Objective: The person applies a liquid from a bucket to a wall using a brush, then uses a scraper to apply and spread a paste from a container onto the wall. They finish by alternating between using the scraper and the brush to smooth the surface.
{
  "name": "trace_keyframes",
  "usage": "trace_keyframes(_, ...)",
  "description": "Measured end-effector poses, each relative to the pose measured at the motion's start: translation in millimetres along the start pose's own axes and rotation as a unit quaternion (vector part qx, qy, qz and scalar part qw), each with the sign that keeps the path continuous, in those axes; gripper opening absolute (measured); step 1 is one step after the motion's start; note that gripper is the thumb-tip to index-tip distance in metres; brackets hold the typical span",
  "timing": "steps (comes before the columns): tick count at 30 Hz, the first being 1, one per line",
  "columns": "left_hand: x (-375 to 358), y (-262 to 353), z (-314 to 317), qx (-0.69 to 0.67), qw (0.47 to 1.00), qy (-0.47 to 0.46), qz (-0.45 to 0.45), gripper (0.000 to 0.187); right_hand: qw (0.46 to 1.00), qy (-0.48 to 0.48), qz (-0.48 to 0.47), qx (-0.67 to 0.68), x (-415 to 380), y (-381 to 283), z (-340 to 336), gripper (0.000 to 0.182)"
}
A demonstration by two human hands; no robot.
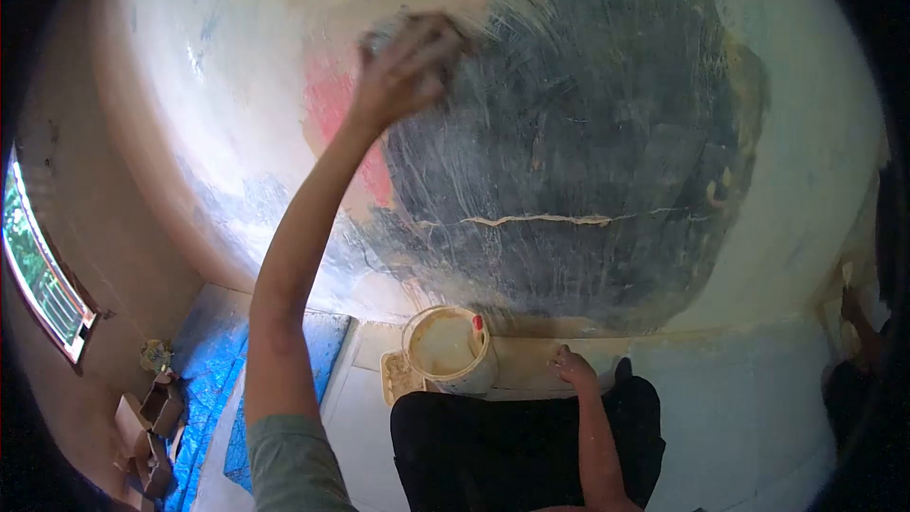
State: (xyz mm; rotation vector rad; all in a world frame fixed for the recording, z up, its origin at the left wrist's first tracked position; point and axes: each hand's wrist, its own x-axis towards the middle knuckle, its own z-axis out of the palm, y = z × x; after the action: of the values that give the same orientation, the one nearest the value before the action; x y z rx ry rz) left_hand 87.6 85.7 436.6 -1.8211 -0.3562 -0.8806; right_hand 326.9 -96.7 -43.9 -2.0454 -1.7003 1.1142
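Observation:
My left hand (pixel 412 71) is raised against the wall (pixel 569 161), at the upper left edge of a large dark grey patch. It is smeared by motion, its fingers bent around something pale that I cannot make out. My right hand (pixel 572 367) hangs low beside my knee, fingers curled, with nothing visible in them. Between my knees and the wall stands a white bucket (pixel 464 381) of pale, wet-looking material. A red-ended tool (pixel 478 322) sticks up inside its right rim. Left of the bucket is a small cream tub (pixel 402 379).
A pale horizontal crack (pixel 540 220) crosses the dark patch. Blue plastic sheeting (pixel 204 398) covers the floor at left, with open cardboard boxes (pixel 150 422) on it. A barred window (pixel 40 256) is in the left wall. Another person's hand (pixel 850 303) shows at far right, near a pale tool.

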Motion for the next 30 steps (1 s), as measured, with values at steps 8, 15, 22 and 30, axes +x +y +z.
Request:
trace_keyframes(8, 4.1, 15.7, -3.5, -0.036, 0.996, 0.036, -0.072, 0.051, 0.991, 0.08, -0.061, 0.083, 59.6, 57.7, 48.3, 0.06)
trace_keyframes(15, 22.8, 32.6, 15.2, 0.014, 0.94, 0.153, -0.305, 0.054, 1.0, 0.013, 0.002, -0.019, 21.6, 24.1, 28.8, 0.064)
trace_keyframes(22, 45.0, 3.4, 14.4, -0.071, 0.94, 0.162, -0.292, 0.045, 0.999, 0.028, -0.021, 0.005, 27.1, 25.8, 28.3, 0.074)
trace_keyframes(30, 43.8, 33.9, -4.5, 0.016, 0.998, -0.05, -0.02, 0.054, 0.999, -0.003, 0.016, -0.037, 8.2, 0.8, 11.2, 0.075)
